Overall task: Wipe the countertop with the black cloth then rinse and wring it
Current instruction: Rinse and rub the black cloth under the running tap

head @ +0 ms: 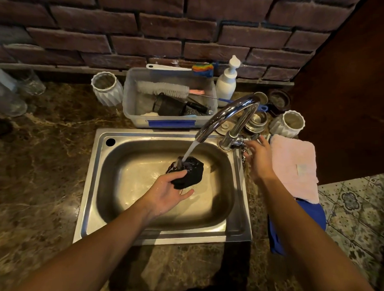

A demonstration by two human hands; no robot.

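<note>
Cloth (189, 173): black, bunched into wet lump, dark and glistening where water (191, 150) hits its top. No clear long axis (wad roughly round, slightly longer from far edge toward near-left). Sits over sink (129, 135) basin, under tap (227, 115) spout, held above steel floor.

Left hand (166, 193): palm up, thumb and fingers closed around cloth's near side.

Right hand (258, 156): at tap handle (247, 139), fingers loosely spread, tips on or just beside it; grip unclear.

Pink towel (294, 165) right of sink on counter (44, 151).
</note>
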